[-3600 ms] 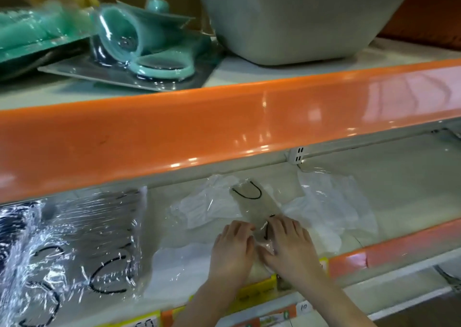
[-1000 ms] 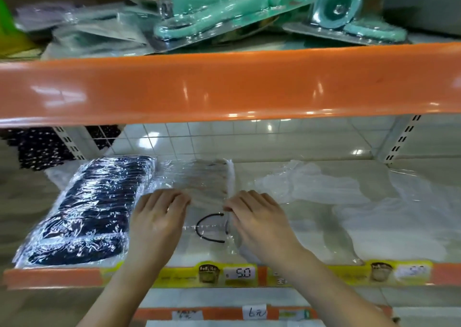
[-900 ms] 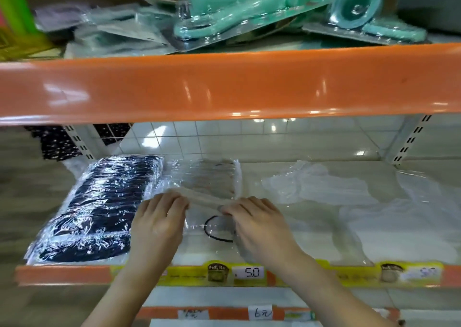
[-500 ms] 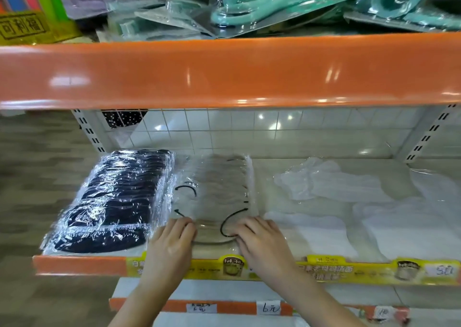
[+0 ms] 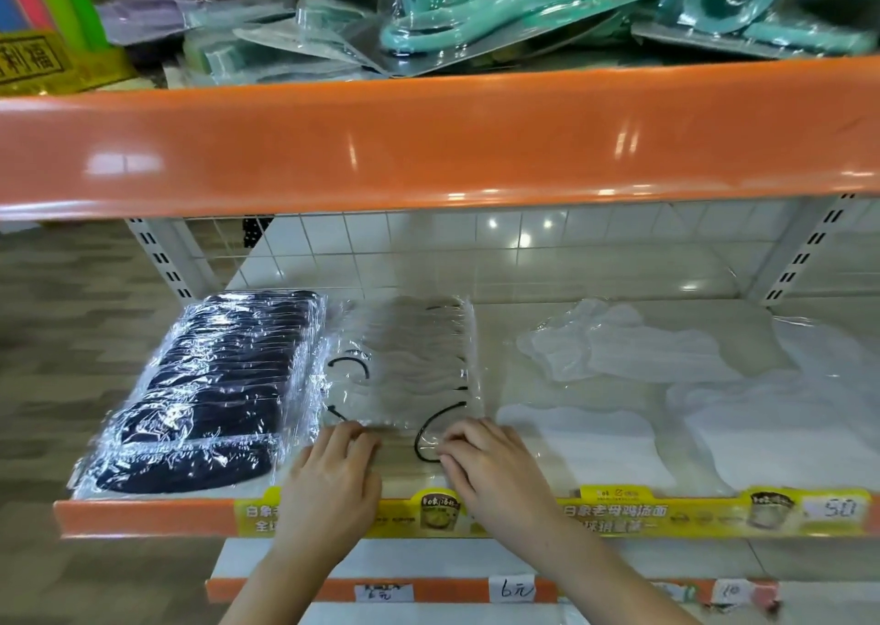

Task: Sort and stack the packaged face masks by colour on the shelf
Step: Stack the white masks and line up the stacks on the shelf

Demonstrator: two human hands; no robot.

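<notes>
— How much of the sorting can be counted as done?

— Two rows are laid out on the shelf (image 5: 524,338). The dark masks (image 5: 209,396) are stacked at the left end in an overlapping row, and just beside them on the right the grey masks (image 5: 419,362), with black ear loops, are lined up the same way. Both rows are judged to be in order.

— And the hands?

— Both are placed at the near end of the grey row. The left hand (image 5: 333,477) is laid on the front packet with fingers bent over its edge; the right hand (image 5: 490,467) is set on the packet's right corner, fingertips pressed down. Whether the packet is pinched or only pressed flat cannot be told — the clear wrapping hides the contact.

— What is left?

— The white masks (image 5: 633,353). They are scattered loosely over the right half of the shelf, some overlapping, none squared into a row. That colour, it is judged, remains to be gathered and stacked — roughly a third of the work.
</notes>
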